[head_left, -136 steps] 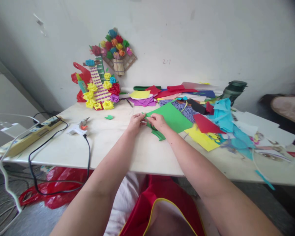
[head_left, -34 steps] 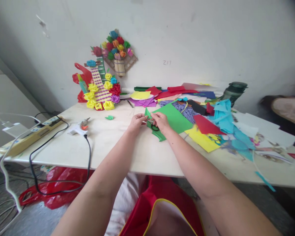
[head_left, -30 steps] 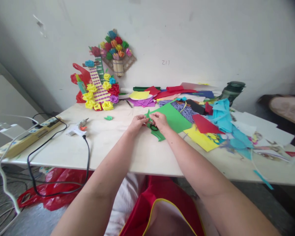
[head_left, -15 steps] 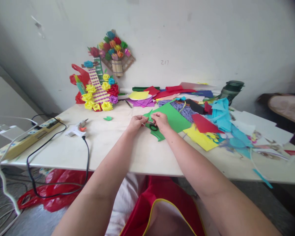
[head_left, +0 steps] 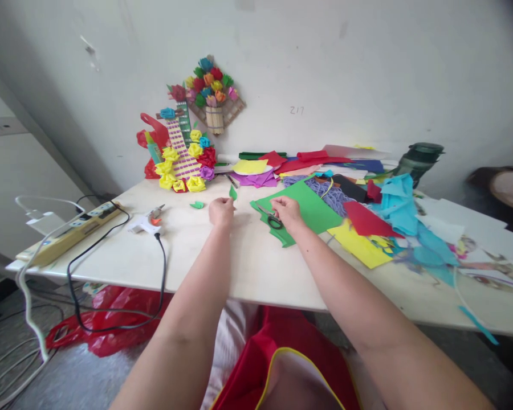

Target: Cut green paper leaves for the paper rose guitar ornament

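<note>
My left hand (head_left: 221,211) pinches a small green cut-out piece (head_left: 233,192), held up just above the white table (head_left: 248,262). My right hand (head_left: 285,210) rests on the green sheet (head_left: 310,205), fingers closed round the handles of dark scissors (head_left: 270,217) whose blades point left. A second small green piece (head_left: 197,204) lies on the table to the left of my left hand. The two hands are apart, roughly a hand's width between them.
A glue gun (head_left: 147,223) with a black cord lies left, beside a power strip (head_left: 74,230). Paper-flower crafts (head_left: 183,156) lean on the wall. Coloured sheets (head_left: 367,219) and purple yarn (head_left: 331,196) cover the right side; a dark green bottle (head_left: 419,159) stands behind.
The small green piece has come free of the sheet; my left hand has carried it leftwards, away from my right hand, which has lowered onto the sheet with the scissors.
</note>
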Motion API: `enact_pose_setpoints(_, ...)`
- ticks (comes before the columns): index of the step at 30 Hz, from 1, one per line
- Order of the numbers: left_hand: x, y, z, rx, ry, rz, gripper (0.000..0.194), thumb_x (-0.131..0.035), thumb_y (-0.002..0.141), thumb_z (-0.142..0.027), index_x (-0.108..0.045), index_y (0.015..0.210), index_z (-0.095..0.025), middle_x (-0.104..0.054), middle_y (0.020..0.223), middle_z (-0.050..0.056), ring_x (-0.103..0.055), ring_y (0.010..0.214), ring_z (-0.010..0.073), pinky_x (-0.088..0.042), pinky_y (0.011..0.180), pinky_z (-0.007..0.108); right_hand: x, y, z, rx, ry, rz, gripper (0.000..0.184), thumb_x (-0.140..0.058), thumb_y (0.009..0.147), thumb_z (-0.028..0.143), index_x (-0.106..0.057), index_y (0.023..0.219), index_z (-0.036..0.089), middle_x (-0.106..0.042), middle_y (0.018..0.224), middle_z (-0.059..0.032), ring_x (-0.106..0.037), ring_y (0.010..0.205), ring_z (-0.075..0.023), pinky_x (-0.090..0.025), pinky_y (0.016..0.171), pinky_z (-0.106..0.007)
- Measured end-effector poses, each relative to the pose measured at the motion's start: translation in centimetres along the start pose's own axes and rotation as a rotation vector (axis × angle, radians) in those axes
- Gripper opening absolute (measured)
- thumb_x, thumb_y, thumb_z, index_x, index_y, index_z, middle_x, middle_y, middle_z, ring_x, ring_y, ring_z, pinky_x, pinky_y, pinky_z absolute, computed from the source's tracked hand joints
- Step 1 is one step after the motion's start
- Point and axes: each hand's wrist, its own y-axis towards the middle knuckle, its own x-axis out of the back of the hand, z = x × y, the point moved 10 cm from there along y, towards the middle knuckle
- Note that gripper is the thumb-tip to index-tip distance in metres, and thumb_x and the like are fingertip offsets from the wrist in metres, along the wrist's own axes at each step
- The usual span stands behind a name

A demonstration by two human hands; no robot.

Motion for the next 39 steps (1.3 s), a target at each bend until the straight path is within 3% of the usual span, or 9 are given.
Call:
enact_pose_setpoints(5,3.5,2.0,2.7,0.153,0.053,-0.139,0.008,-0.057,0.066,-0.024,-0.061,0.06,-0.02,-0.065,0.058,0.007,-0.061,0.065,0.0215,-0.04,0.056,0.028,0.2,0.5,-0.1,0.066,-0.103,-0.01,0.015,-0.053,0.066,0.03,-0.06,0.069,0.017,-0.056,0.056,0.0031,-0.046,0.045,-0.0095,-0.039,0.048,-0.022)
enact_pose_setpoints(9,3.9,2.9,4.4,0.25,-0.005,-0.134,0.008,-0.056,0.067,-0.019,-0.058,0.059,-0.019,-0.065,0.058,0.007,-0.062,0.06,0.0201,-0.041,0.055,0.028,0.4,0.4,0.9,0.156,-0.332,-0.014,0.013,-0.053,0.071,0.027,-0.063,0.072,0.018,-0.063,0.065,-0.0007,-0.056,0.059,-0.0139,-0.043,0.059,-0.025)
enact_pose_setpoints(13,3.3,2.4,3.3,0.178,-0.051,-0.117,0.008,-0.055,0.066,-0.019,-0.057,0.058,-0.018,-0.061,0.051,0.007,-0.06,0.052,0.02,-0.04,0.052,0.028,0.1,-0.5,2.5,0.234,-0.696,0.012,0.016,-0.052,0.075,0.022,-0.067,0.08,0.019,-0.069,0.08,-0.005,-0.061,0.076,-0.0183,-0.043,0.069,-0.028)
enact_pose_setpoints(16,2.1,1.4,1.6,0.084,-0.074,-0.08,0.007,-0.055,0.065,-0.022,-0.058,0.061,-0.018,-0.06,0.049,0.005,-0.056,0.046,0.0181,-0.04,0.05,0.028,-0.5,-0.8,2.9,0.261,-0.917,0.07,0.021,-0.05,0.076,0.019,-0.067,0.088,0.02,-0.069,0.089,-0.0074,-0.062,0.083,-0.021,-0.043,0.071,-0.029)
enact_pose_setpoints(21,-1.9,-0.3,-0.7,-0.049,-0.084,0.121,0.008,-0.055,0.064,-0.025,-0.06,0.064,-0.018,-0.059,0.052,0.003,-0.055,0.047,0.016,-0.041,0.053,0.026,-1.7,-0.9,2.1,0.295,-1.1,0.198,0.027,-0.055,0.073,0.022,-0.066,0.097,0.018,-0.066,0.1,-0.0116,-0.06,0.091,-0.0241,-0.043,0.073,-0.03)
enact_pose_setpoints(25,-4.0,-2.2,-3.1,-0.272,0.136,0.192,0.01,-0.058,0.064,-0.023,-0.066,0.071,-0.021,-0.066,0.073,0.006,-0.061,0.075,0.022,-0.044,0.073,0.031,-2.4,-1.2,1.7,0.325,-1.153,0.267,0.032,-0.055,0.07,0.016,-0.065,0.101,0.017,-0.064,0.099,-0.0133,-0.06,0.088,-0.0252,-0.043,0.073,-0.031)
enact_pose_setpoints(28,-5.9,-3.7,-4.2,-0.435,0.292,0.292,0.03,-0.054,0.065,-0.015,-0.067,0.091,-0.022,-0.063,0.104,0.01,-0.058,0.095,0.0241,-0.041,0.087,0.034,-2.7,-1.5,1.7,0.356,-1.161,0.292,0.038,-0.057,0.066,0.01,-0.065,0.103,0.017,-0.062,0.101,-0.0134,-0.06,0.087,-0.025,-0.044,0.074,-0.031)
enact_pose_setpoints(31,-8.1,-5.0,-4.3,-0.55,0.371,0.455,0.052,-0.05,0.062,-0.007,-0.06,0.111,-0.019,-0.06,0.114,0.011,-0.05,0.112,0.0249,-0.037,0.095,0.034,-2.8,-1.5,1.8,0.394,-1.135,0.294,0.043,-0.057,0.063,0.005,-0.066,0.103,0.018,-0.062,0.101,-0.0124,-0.06,0.086,-0.0247,-0.044,0.076,-0.031)
enact_pose_setpoints(39,-9.1,-5.6,-4.4,-0.626,0.514,0.483,0.063,-0.043,0.071,-0.012,-0.039,0.133,-0.013,-0.058,0.122,0.01,-0.038,0.123,0.0288,-0.026,0.102,0.043,-2.6,-0.5,1.3,0.338,-1.061,0.312,0.039,-0.057,0.065,0.007,-0.068,0.102,0.016,-0.067,0.096,-0.0113,-0.06,0.091,-0.0252,-0.044,0.08,-0.031)
